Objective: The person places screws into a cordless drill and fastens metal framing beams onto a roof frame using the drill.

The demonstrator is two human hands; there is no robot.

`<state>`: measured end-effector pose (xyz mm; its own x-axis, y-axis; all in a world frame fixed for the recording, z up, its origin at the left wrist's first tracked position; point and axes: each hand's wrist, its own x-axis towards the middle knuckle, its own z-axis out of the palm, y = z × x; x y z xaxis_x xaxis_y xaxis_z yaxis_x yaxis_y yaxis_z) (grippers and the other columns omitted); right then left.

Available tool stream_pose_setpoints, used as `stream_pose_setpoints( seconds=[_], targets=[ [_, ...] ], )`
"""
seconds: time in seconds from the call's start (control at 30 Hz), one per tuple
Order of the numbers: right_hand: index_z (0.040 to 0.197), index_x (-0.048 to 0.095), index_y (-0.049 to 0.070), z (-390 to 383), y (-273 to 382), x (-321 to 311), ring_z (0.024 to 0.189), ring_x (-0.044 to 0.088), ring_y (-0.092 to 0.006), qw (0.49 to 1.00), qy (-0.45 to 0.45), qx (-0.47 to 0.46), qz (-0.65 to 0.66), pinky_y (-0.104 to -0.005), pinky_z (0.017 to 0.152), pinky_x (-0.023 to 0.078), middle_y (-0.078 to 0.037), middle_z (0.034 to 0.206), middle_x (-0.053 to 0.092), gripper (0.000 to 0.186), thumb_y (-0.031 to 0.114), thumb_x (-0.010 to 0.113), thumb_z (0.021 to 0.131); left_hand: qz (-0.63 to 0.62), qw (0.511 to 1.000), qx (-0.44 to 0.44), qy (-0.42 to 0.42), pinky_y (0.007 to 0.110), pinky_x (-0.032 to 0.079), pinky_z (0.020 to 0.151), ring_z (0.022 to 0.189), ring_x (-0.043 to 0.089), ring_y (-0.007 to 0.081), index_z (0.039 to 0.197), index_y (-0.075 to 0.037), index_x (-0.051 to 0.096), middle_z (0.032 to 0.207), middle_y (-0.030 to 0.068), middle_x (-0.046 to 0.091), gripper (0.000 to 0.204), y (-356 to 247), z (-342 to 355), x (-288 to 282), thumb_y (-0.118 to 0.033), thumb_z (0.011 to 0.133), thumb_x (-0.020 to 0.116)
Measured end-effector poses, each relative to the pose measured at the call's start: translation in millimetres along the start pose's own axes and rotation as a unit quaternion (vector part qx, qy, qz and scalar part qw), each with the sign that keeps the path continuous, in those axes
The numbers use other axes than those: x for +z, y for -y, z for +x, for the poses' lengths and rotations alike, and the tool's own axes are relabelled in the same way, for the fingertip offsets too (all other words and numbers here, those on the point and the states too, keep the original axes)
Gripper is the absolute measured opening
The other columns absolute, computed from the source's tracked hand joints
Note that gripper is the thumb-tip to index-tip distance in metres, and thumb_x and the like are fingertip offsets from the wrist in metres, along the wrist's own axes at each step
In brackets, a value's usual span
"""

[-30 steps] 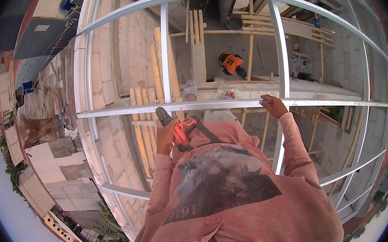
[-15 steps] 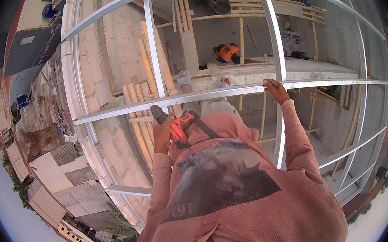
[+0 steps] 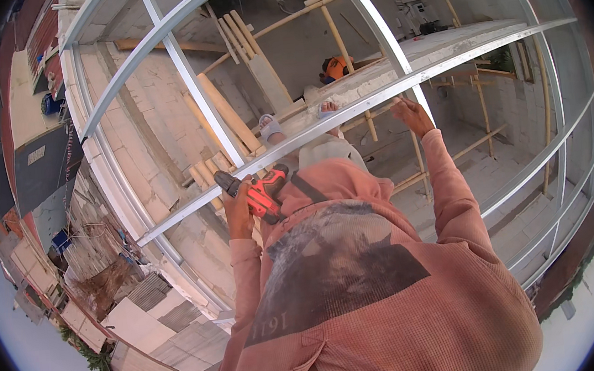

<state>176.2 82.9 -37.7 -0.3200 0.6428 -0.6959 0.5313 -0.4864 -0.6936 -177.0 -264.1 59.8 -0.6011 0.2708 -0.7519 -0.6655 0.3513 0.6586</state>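
Observation:
In front of my torso, my left hand grips a red and black cordless drill, its black chuck pointing up and left close to a long silver metal bar. That bar runs slantwise across the view in front of me, lower at the left. My right hand is just on the near side of the bar, beside its joint with a crossing metal bar. Its thumb and fingers are pinched together, and anything between them is too small to make out.
My sandalled feet stand on a narrow wall top. Bamboo poles cross the deep space below, where a person in orange is crouched. More silver bars form a grid around me; rooftops lie far below at left.
The view has turned, so the bar now slants. My right hand has come slightly off the bar toward me. The drill stays in my left hand, tilted a little differently.

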Motion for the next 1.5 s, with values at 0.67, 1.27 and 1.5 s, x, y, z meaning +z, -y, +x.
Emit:
stream_pose_setpoints(
  seconds=[0.67,1.27,1.5],
  targets=[
    [0.136,0.056,-0.002,-212.6,-237.3,-19.4,0.104,0.069,-0.0288,0.943,-0.192,0.236,0.133,-0.038,0.088,0.053,-0.02,0.118,0.069,0.067,0.052,0.055,0.097,0.191,0.958,0.01,0.212,0.034,0.056,0.089,0.104,0.065,0.0232,0.13,0.005,0.042,0.127,0.0217,0.061,0.049,-42.1,39.0,152.7,-0.004,0.088,0.067],
    [0.122,0.066,0.0,-344.0,-255.8,268.2,0.105,0.068,-0.026,0.908,-0.274,0.205,0.244,-0.0364,0.094,0.049,-0.015,0.112,0.072,0.048,0.039,0.054,0.097,0.367,0.86,0.006,0.355,0.033,0.058,0.083,0.098,0.066,0.0207,0.122,0.001,0.046,0.119,0.0173,0.064,0.042,-47.7,108.5,182.5,-0.004,0.086,0.068],
    [0.124,0.065,-0.002,-343.1,-210.3,276.9,0.1,0.069,-0.0238,0.84,-0.334,0.213,0.37,-0.0332,0.085,0.054,-0.015,0.107,0.071,0.046,0.035,0.059,0.096,0.381,0.852,0.033,0.359,0.032,0.06,0.076,0.09,0.068,0.0196,0.118,0.002,0.047,0.113,0.0177,0.067,0.04,-47.6,122.7,186.5,-0.005,0.086,0.069]
  ],
)
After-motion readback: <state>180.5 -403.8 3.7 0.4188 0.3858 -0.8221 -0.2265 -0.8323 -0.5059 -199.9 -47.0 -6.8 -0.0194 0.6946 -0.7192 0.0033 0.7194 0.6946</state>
